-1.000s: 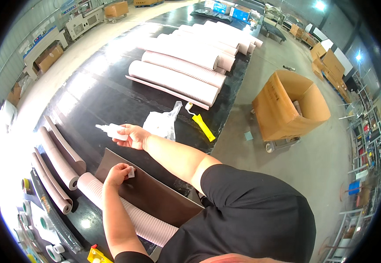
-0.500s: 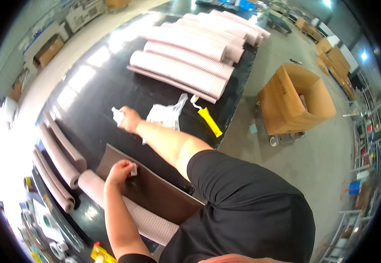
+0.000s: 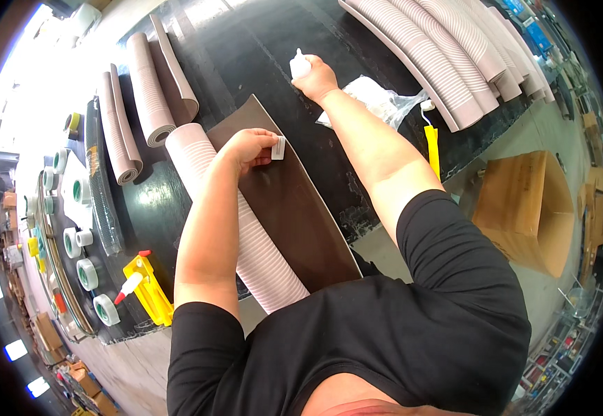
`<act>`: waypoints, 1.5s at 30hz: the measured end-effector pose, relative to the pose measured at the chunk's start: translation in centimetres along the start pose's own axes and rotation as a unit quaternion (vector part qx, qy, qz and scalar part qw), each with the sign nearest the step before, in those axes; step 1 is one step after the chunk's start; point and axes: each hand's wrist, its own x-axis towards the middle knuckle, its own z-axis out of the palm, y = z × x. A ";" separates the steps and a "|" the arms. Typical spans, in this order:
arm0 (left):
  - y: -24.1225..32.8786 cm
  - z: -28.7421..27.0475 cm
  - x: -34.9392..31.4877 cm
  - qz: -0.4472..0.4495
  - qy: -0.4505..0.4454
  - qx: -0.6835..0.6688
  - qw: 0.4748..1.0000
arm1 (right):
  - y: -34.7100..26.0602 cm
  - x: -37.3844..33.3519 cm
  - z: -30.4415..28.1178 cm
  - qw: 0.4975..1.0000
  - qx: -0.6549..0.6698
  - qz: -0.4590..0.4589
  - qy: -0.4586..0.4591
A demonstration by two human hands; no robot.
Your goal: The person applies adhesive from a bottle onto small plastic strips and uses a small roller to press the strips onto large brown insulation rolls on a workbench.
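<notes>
My left hand [image 3: 251, 151] pinches a small white label [image 3: 278, 148] over the dark brown underside of a mat [image 3: 291, 215]. The mat is partly rolled, and its striped pinkish outer face [image 3: 263, 239] shows along the roll beneath my left forearm. Farther off to the right, my right hand [image 3: 317, 80] is closed around a small white squeeze bottle [image 3: 301, 66], its narrow tip pointing away from me. Beside my right forearm lies a clear plastic bag [image 3: 378, 100] with white contents. A yellow-handled roller [image 3: 432, 149] sits nearby.
Several rolled mats [image 3: 150, 90] lie to the left, and a stack of striped mats [image 3: 433, 55] at the far right of the black table [image 3: 246, 52]. Tape rolls [image 3: 87, 274] and a yellow holder [image 3: 150, 291] line the left edge. A cardboard box [image 3: 516, 208] stands right.
The view has swung, so the table and mats appear turned and shifted. The label stays in my left hand and the bottle in my right.
</notes>
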 end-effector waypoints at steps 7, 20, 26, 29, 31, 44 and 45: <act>-0.8 -0.5 0.9 -0.016 0.023 -0.019 0.999 | -4.9 -9.9 -2.8 0.990 0.109 -0.026 0.087; -3.9 3.3 -5.4 0.031 0.060 0.011 0.998 | -2.6 -27.6 -9.3 0.971 0.158 0.066 -0.166; -6.8 6.9 -8.4 0.079 0.087 0.048 0.992 | -2.0 -27.6 -9.0 0.965 0.213 0.068 -0.135; -7.5 7.5 -7.9 0.064 0.123 0.145 0.980 | -2.1 -28.0 -9.0 0.973 0.193 0.042 -0.117; -7.4 8.4 -8.2 0.057 0.129 0.158 0.977 | -1.9 -28.3 -9.0 0.977 0.194 -0.006 -0.084; -7.9 9.4 -7.2 0.034 0.170 0.069 0.982 | -2.1 -28.7 -8.9 0.982 0.090 -0.156 -0.048; -7.7 9.4 -7.2 0.028 0.180 0.087 0.979 | -2.1 -28.7 -8.8 0.982 0.091 -0.156 -0.049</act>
